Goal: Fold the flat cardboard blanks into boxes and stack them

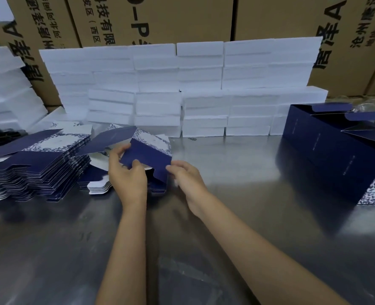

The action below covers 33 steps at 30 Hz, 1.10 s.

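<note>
A dark blue cardboard blank (146,154) with a white and blue flower pattern is held up just above the shiny metal surface (237,172), near the middle. It is partly opened, with one blue flap sticking out to the left. The left hand (127,172) grips its near left edge, with the thumb on top and the fingers (121,151) curled round the side. The right hand (186,177) pinches the lower right corner of the blank, with its fingers bent onto the card.

A tall pile of flat blanks (36,170) is seen on the left of the surface. A smaller pile of blanks (98,183) lies just under the left hand. Folded dark blue boxes (334,155) are lined up on the right side, with their top flaps open. They are well apart from the hands.

A wall of white foam blocks (182,89) is stacked along the back of the surface. More white blocks (3,84) are piled at the far left. Big brown cartons (182,18) with black printed letters are stood behind them all.
</note>
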### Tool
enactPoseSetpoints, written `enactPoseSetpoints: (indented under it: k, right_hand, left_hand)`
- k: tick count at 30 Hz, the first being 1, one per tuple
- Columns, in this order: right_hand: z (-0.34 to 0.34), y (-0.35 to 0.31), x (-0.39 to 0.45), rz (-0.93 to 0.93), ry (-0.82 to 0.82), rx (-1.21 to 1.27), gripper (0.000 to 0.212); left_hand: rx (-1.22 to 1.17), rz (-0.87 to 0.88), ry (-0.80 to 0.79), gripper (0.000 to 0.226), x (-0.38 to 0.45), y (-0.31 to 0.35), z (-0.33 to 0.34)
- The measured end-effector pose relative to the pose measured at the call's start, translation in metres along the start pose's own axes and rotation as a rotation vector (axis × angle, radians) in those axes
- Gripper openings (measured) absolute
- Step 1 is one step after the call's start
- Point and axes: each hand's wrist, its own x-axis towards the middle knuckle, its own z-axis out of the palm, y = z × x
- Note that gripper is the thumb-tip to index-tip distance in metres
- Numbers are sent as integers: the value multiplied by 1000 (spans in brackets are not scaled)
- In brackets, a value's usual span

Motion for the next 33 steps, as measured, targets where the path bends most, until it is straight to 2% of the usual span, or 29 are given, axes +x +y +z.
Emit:
enactPoseSetpoints:
  k: [3, 5, 7, 11, 15, 18, 22, 25, 28, 31, 33]
  right_hand:
    - [-11, -9, 0, 6, -32, 221, 22]
    - [-19, -16, 0, 17, -87, 349, 30]
    - [-25, -19, -1, 35, -145, 386, 37]
    - [-27, -18, -3, 108, -188, 394, 27]
    - [-39, -22, -7, 114, -120, 383, 28]
    - [-60, -28, -13, 80, -65, 367, 21]
    - [-99, -31, -24, 34, 32, 343, 20]
    - [-134, -26, -34, 0, 112, 324, 24]
    - [-168, -18, -47, -13, 163, 299, 26]
    - [-194, -11, -59, 7, 125, 336, 34]
    - [-204, -10, -65, 19, 99, 367, 41]
  left_hand:
    - [-132, -45, -9, 49, -1, 8, 1]
    - [-170, -72, -23, 49, -4, 16, 2]
    - [-163, -86, -10, 46, -12, 22, 5]
    - [-111, -76, 18, 36, -31, 33, 14]
    - [-38, 14, -23, 34, -52, 43, 24]
    - [-8, -12, -75, 34, -63, 46, 32]
    - [71, -59, -209, 27, -78, 46, 40]
    - [247, -52, -325, 24, -84, 42, 40]
    - [289, -42, -309, 23, -81, 38, 41]
    - [342, -31, -237, 22, -71, 26, 40]
    - [385, -108, -284, 27, -62, 18, 37]
